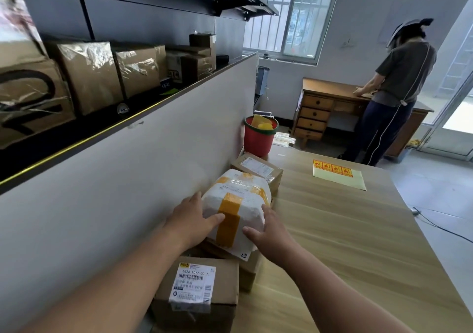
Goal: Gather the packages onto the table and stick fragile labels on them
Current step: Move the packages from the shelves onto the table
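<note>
A white foam package (243,199) bound with yellow tape rests on a cardboard box along the left edge of the wooden table (345,243). My left hand (192,217) presses its near left side and my right hand (268,233) grips its near right corner. A brown box (202,289) with a white shipping label sits nearest me, under my left forearm. Another labelled brown box (258,170) lies behind the white package. A sheet of red and yellow fragile labels (337,173) lies flat at the table's far side.
A grey partition wall (128,184) runs along the table's left, with a shelf of taped brown parcels (89,74) above it. A red bucket (259,135) stands at the table's far end. Another person (394,89) stands at a wooden desk (322,107) by the window.
</note>
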### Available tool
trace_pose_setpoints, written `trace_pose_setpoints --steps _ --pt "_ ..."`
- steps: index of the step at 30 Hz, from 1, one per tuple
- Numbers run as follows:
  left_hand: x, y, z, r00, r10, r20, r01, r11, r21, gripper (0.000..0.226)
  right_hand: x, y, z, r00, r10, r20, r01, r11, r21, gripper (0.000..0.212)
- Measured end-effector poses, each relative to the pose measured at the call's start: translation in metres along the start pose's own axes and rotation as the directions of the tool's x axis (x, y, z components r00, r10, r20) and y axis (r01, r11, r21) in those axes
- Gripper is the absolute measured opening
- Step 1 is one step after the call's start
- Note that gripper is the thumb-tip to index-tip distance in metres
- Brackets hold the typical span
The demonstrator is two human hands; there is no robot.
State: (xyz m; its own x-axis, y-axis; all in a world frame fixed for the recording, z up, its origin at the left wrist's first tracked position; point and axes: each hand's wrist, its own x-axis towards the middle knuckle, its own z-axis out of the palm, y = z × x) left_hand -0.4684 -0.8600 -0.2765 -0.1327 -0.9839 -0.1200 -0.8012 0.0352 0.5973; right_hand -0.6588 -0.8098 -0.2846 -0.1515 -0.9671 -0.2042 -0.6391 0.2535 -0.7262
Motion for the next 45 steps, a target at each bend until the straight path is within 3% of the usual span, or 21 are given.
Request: trace_pose_setpoints --steps 8,20,29,38,45 --pt "-0.078 0.031 -0.018 0.963 0.167 -0.212 -0.106 0.956 0.273 0.074 -0.058 -0.008 -0.028 0.978 -0.208 -0.035 0.187 0.932 -0.310 0.077" --pt "-0.282 0.053 -0.011 0.877 0.258 -0.405 0.003 0.841 0.541 0.074 -0.221 -0.003 -0.053 0.844 -0.529 0.090 0.503 0.721 -0.477 0.072" --pt "-0.474 0.023 -0.014 0.846 -0.024 -0.533 0.334 0.804 0.493 0.088 -0.351 -0.022 -0.008 0.648 -0.691 0.320 0.751 0.510 -0.419 0.071" --pt "-0.668 -0.031 -0.048 0.673 -0.163 -0.721 0.561 0.748 0.355 0.090 -0.507 -0.080 0.065 0.359 -0.826 0.435 0.920 0.235 -0.313 0.069" --pt "-0.856 -0.079 -0.088 0.562 -0.241 -0.791 0.703 0.644 0.303 0.091 -0.663 -0.135 0.144 0.193 -0.867 0.460 0.978 0.133 -0.160 0.073"
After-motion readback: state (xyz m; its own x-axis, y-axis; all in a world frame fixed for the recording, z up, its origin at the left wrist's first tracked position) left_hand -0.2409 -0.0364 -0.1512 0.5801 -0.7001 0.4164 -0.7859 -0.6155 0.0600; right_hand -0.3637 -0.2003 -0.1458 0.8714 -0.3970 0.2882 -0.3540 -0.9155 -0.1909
